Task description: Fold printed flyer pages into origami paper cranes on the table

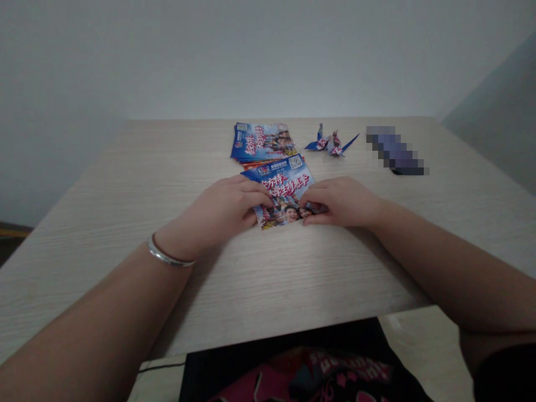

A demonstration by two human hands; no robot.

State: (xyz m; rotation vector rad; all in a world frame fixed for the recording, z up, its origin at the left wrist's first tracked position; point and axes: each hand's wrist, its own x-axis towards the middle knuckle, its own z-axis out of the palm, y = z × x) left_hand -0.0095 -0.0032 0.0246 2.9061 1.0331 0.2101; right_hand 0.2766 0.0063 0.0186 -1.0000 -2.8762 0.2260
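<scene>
A printed flyer (pixel 281 181) in blue with red and white lettering lies on the table between my hands. My left hand (pixel 229 204) grips its left side, with the fingers on top and the thumb hidden beneath the hand. At its lower right, my right hand (pixel 341 202) pinches the edge between thumb and fingers. The far edge of the flyer overlaps the near part of a stack of similar flyers (pixel 263 140). A silver bangle (pixel 170 258) circles my left wrist.
Folded paper cranes (pixel 333 144) stand right of the stack. Farther right lies a dark, blurred-out flat object (pixel 396 151). The pale wood-grain table (pixel 268 285) reaches back to a plain wall (pixel 268 61). Dark clothing with a pink print (pixel 310 374) shows below the near edge.
</scene>
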